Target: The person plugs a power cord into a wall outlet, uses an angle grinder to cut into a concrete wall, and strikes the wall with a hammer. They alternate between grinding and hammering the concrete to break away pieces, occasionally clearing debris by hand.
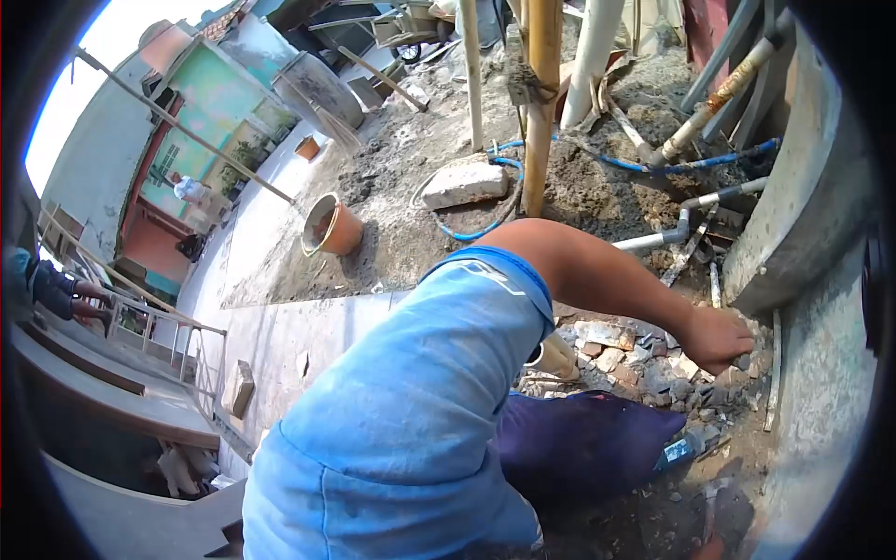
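Two hands are apart: the left hand [719, 341] is curled down over broken rubble [611, 359] near the foot of the concrete wall [826, 373]; whether it grips a piece cannot be told. The right hand [709, 551] appears only as a sliver at the lower border, so its grip cannot be determined. Caution: loose, angular fragments could shift under pressure and scrape or pinch bare skin. A swing toward the concrete wall could strike the left hand against it, and a lift of the forearm could knock the light-coloured pipe [653, 241]. Clearance is tight on the wall side; the dark trouser leg [597, 439] limits the near side. Wider room lies behind the blue sleeve [401, 373], over the pale paving [271, 345].
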Motion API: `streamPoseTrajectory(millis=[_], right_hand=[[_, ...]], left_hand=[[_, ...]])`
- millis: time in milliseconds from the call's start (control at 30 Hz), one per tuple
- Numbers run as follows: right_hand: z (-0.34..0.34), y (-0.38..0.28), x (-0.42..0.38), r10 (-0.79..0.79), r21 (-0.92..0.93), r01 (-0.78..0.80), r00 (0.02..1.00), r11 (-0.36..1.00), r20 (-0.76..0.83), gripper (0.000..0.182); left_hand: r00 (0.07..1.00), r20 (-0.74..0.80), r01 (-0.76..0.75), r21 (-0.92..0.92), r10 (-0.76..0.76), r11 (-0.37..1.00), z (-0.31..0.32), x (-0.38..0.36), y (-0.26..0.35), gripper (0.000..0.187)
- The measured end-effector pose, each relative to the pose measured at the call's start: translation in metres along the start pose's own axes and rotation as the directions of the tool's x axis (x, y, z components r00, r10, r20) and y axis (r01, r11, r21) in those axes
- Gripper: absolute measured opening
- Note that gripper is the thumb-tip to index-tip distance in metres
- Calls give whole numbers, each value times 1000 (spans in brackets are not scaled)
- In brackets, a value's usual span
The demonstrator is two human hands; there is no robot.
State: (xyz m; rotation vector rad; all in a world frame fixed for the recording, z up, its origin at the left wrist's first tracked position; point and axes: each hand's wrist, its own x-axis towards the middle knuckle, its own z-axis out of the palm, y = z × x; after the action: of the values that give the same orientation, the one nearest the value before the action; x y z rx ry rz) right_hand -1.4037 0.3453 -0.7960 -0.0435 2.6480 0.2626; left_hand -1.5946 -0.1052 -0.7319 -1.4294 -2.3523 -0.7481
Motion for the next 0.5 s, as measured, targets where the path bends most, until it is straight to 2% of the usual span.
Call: streamPoseTrajectory(millis=[33, 67, 100, 133, 167, 200, 233, 267, 300, 333, 367, 400, 467, 500], right_hand=[[-4, 2, 2, -28, -47, 26, 999, 999, -28, 21], [-12, -7, 9, -39, -49, 37, 998, 998, -44, 20], [-16, -10, 9, -37, -47, 35, 998, 998, -45, 20], [-20, -14, 11, -39, -36, 37, 998, 999, -49, 19], [-23, -16, 13, -40, -26, 39, 998, 999, -55, 19], [-25, -20, 16, -47, -10, 47, 997, 999, -59, 19], [-27, -23, 19, -51, 17, 52, 997, 998, -65, 18], [-27, -25, 19, -48, 47, 51, 997, 998, -67, 18], [-30, -26, 21, -49, 75, 55, 996, 996, -71, 18], [-30, -29, 23, -48, 110, 57, 996, 992, -79, 18], [-30, -30, 25, -51, 148, 64, 995, 987, -87, 17], [-29, -29, 27, -56, 196, 74, 994, 978, -95, 17], [-26, -26, 32, -63, 306, 97, 991, 947, -119, 17], [-22, -24, 36, -69, 385, 117, 988, 915, -138, 17]], left_hand=[[984, -165, -69, -41, 61, 997, -11, 37, 26, 27], [969, -223, -136, -103, 111, 985, -9, 72, 40, 24], [963, -259, -116, -143, 76, 983, -6, 106, 62, 22], [980, -199, -62, -145, 33, 988, -19, 135, 92, 20], [962, -272, -88, -170, 39, 982, -14, 162, 111, 19], [975, -222, -64, -250, 7, 966, -21, 181, 137, 14], [910, -376, -209, -51, 175, 977, 14, 221, 141, 14], [686, -700, -334, -58, 201, 941, 30, 241, 163, 14], [778, -602, -430, -297, 182, 853, -24, 197, 208, 15], [786, -594, -433, -330, 172, 839, -24, 191, 230, 15], [836, -519, -405, -369, 176, 836, -23, 183, 246, 15], [856, -464, -415, -350, 230, 840, -13, 177, 255, 16], [928, -233, -350, -287, 289, 892, 12, 160, 261, 18], [926, -228, -359, -283, 301, 889, 35, 153, 247, 18]])
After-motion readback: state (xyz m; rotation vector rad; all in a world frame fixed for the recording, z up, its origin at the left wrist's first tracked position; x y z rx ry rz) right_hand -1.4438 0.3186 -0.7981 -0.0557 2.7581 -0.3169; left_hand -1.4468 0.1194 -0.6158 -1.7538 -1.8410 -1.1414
